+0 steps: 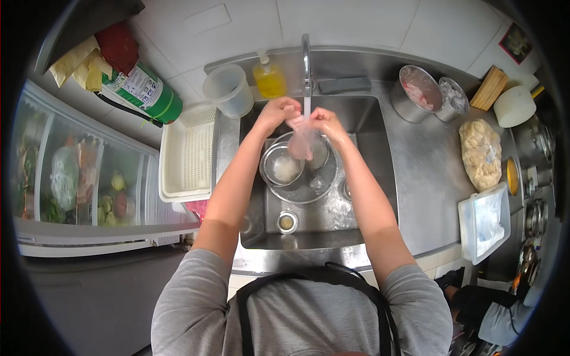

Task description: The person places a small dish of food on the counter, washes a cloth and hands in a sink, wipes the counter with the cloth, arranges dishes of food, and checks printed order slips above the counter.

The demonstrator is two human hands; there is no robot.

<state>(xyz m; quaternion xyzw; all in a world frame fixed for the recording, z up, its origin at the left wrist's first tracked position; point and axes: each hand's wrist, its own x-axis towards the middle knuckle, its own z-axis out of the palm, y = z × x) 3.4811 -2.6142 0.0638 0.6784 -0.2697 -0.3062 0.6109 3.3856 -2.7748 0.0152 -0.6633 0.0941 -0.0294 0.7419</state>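
Observation:
Under the tap (pixel 306 56), my left hand (pixel 278 114) and my right hand (pixel 328 123) pinch a thin, see-through plastic bag (pixel 304 142) by its upper edges. Water runs down between the hands onto the bag, which hangs over the sink (pixel 320 228). A pinkish tint shows in it; I cannot make out its contents. Below it, a steel bowl (pixel 267 172) with something whitish and wet (pixel 286 169) inside sits on a wider round metal vessel (pixel 312 194). The fingertips of both hands are bent and closed on the plastic.
At the left stand a white basket (pixel 185 196), a plastic tub (pixel 228 92) and a yellow soap bottle (pixel 270 80). Steel containers (pixel 415 92), a filled bag (pixel 480 154) and a lidded box (pixel 485 225) are on the right. A glass-fronted fridge (pixel 89 231) and another person (pixel 499 320) flank me.

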